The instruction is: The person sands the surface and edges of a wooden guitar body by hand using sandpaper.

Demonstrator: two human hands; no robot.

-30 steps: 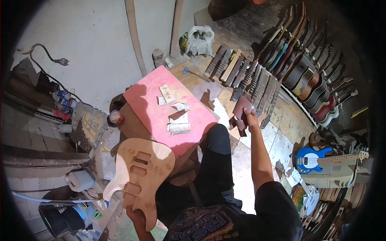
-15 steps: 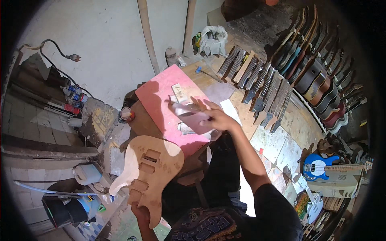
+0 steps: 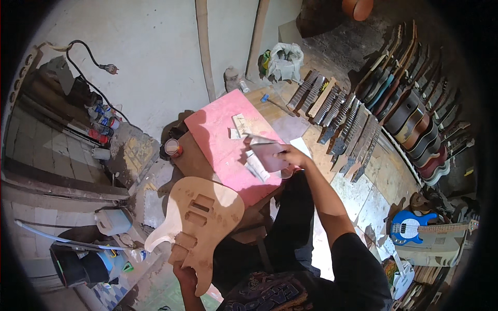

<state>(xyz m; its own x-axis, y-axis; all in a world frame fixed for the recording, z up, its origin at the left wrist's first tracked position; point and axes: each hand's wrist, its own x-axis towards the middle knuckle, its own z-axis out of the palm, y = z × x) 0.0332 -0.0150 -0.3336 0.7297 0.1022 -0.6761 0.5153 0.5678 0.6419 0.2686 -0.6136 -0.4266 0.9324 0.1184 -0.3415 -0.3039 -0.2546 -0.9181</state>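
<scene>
Head view: my left hand (image 3: 185, 273) grips the lower end of an unfinished wooden guitar body (image 3: 199, 223), held upright-tilted over my lap beside the bench (image 3: 218, 129). My right hand (image 3: 293, 155) is closed on a brownish sheet of sandpaper (image 3: 270, 155), held just above the pink bench top. More sandpaper pieces (image 3: 239, 124) lie on the bench. Guitar necks (image 3: 337, 114) line the floor beyond.

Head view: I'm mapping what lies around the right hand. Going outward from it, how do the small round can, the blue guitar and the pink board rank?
From the right hand:
1. Pink board, just under and left of the hand.
2. Small round can, farther left, past the board's edge.
3. Blue guitar, far off at lower right on the floor.
</scene>
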